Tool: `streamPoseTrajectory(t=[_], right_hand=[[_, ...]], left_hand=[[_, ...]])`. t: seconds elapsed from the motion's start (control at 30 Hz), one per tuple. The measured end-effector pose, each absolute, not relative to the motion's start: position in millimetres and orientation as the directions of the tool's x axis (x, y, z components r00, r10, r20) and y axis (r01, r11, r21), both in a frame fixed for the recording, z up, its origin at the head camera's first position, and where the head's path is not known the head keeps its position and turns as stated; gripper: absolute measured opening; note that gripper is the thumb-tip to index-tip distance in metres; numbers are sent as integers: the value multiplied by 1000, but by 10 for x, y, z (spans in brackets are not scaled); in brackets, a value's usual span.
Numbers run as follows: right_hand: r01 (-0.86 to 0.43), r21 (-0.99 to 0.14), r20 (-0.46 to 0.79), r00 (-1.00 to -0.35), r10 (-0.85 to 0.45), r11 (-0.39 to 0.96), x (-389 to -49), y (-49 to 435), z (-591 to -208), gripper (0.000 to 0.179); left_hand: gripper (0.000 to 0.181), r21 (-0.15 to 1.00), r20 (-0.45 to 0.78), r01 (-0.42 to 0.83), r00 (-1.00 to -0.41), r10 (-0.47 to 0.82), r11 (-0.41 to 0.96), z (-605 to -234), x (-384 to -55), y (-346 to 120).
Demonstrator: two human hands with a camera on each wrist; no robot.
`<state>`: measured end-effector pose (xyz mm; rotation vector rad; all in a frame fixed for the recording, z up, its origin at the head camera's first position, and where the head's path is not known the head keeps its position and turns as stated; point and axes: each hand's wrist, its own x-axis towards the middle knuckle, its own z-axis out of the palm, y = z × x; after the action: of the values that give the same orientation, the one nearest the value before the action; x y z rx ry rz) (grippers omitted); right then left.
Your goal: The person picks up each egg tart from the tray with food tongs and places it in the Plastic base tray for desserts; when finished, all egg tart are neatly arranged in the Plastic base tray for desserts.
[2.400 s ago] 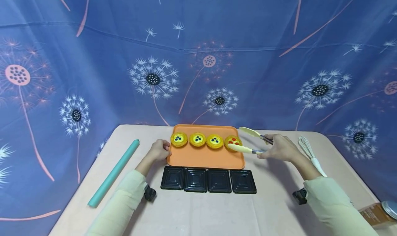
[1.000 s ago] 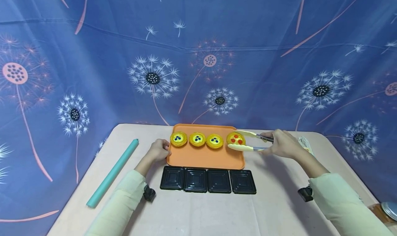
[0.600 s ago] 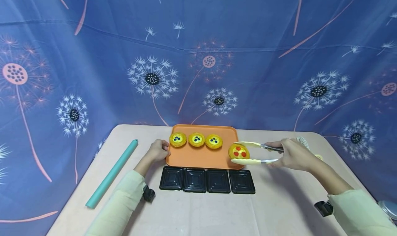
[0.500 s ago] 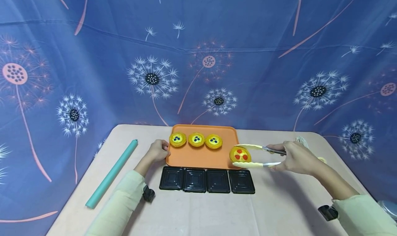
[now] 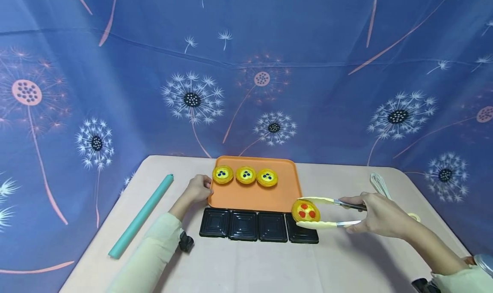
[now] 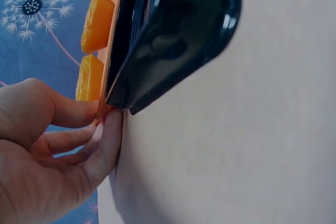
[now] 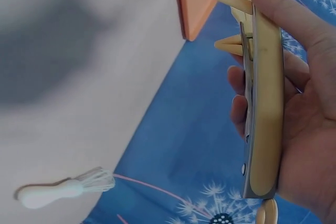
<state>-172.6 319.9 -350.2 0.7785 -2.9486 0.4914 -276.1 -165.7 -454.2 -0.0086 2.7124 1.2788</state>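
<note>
My left hand [image 5: 198,188] pinches the left rim of the orange tray [image 5: 254,198], thumb on top and fingers beneath, as the left wrist view shows. Three egg tarts [image 5: 245,175] with blue dots sit in a row along the tray's back. In my right hand [image 5: 385,216] is a pair of tongs [image 5: 348,204] with cream tips. Between those tips is a tart with red dots [image 5: 305,210], raised over the tray's front right corner and the rightmost black square container [image 5: 302,234]. The right wrist view shows the tongs' cream handle [image 7: 266,103] against my palm.
More black square containers [image 5: 242,225] stand in a row in front of the tray. A teal rolling pin [image 5: 141,216] lies at the left. Behind my right hand is a whisk [image 5: 379,184], and a jar with a metal lid [image 5: 484,262] stands at the right edge.
My right hand has lifted the red-dotted tart off the tray's back right with the tongs and carried it forward and right. My left hand stays on the tray's rim.
</note>
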Motion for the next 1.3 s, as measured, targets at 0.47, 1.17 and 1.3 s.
streamPoseTrajectory(t=[0.47,1.17,1.3], right_hand=[[-498,-297,88,-864,-496,815,-1702,3232,-3740,73],[-478,-386,122,-874,-470,789,-1638,3273,-3688,96],[-508,-389,173,-860,-481,768,-1657,3269,-3661,95]], left_hand=[[33,773,-134,-74,-990,49,630,-4558,-2754,-1610],[32,786,-133,-71,-990,55,614,-4565,-2768,-1635],[32,789,-133,-74,-990,53,611,-4565,-2764,-1637]])
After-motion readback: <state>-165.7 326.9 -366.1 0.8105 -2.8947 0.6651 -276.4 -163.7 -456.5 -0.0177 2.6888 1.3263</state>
